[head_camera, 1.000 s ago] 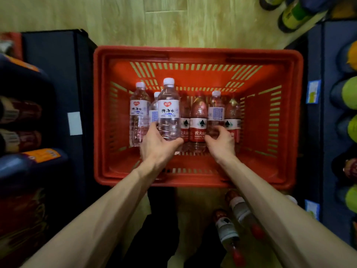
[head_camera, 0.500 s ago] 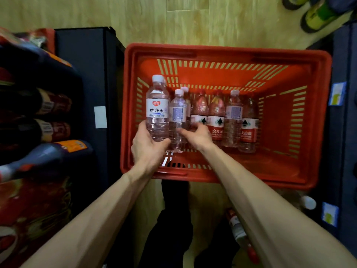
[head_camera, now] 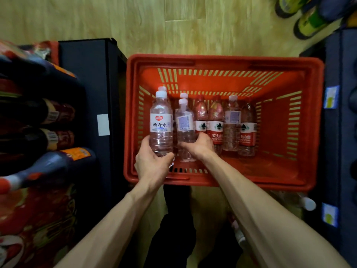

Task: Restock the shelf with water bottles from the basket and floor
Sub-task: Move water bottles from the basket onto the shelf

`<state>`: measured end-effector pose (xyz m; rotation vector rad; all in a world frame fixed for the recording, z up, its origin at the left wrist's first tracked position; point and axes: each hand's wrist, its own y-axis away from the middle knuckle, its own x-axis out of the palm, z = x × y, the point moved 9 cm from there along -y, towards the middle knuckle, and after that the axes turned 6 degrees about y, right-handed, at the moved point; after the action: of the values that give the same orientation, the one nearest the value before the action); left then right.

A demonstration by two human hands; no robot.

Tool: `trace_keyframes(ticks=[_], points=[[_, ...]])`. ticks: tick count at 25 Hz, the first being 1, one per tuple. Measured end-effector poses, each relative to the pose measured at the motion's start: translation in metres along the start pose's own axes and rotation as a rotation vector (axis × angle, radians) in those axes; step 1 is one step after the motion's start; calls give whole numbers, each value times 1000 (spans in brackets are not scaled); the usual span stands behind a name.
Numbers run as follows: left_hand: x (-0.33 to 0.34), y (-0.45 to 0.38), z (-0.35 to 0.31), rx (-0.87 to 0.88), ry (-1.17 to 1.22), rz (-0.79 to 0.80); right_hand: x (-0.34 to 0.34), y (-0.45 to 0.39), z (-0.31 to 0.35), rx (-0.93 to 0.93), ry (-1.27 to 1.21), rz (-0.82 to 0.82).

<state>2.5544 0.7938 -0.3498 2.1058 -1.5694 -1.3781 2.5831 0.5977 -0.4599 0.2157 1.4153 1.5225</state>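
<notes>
A red plastic basket (head_camera: 228,180) stands on the wooden floor with several water bottles upright along its near side. My left hand (head_camera: 150,161) grips the base of a clear white-capped bottle with a white label (head_camera: 161,122) at the basket's left. My right hand (head_camera: 201,145) holds a second clear white-capped bottle (head_camera: 184,124) right beside it. Further right stand red-labelled bottles (head_camera: 215,126) and another clear bottle (head_camera: 231,122). More bottles lie on the floor under my right forearm, one with a white cap (head_camera: 307,203).
A dark shelf unit (head_camera: 90,89) with dark drink bottles (head_camera: 48,167) lying neck-out stands left of the basket. Another dark shelf (head_camera: 340,132) with blue price tags stands at the right. Green bottles (head_camera: 309,22) lie at the top right.
My right hand moved left from the red-labelled bottles onto the second clear bottle. My left hand carried its bottle toward the basket's left side. The view shifted left.
</notes>
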Motion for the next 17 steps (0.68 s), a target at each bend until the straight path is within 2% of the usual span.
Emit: trace_keyframes(ticks=[5,8,13,17], points=[[-3,22,-25,-10,84,79,-55,35,-25,49,-64,-86],[-9,43,-51,-61,220,121,-89,62,-26,43,-95,-113],[-24,93,-107,-82,397,247,-165,128,-2,-72,-134,-197],[-36,135,-156,-5,361,402,-227,183,19,-180,-192,-278]])
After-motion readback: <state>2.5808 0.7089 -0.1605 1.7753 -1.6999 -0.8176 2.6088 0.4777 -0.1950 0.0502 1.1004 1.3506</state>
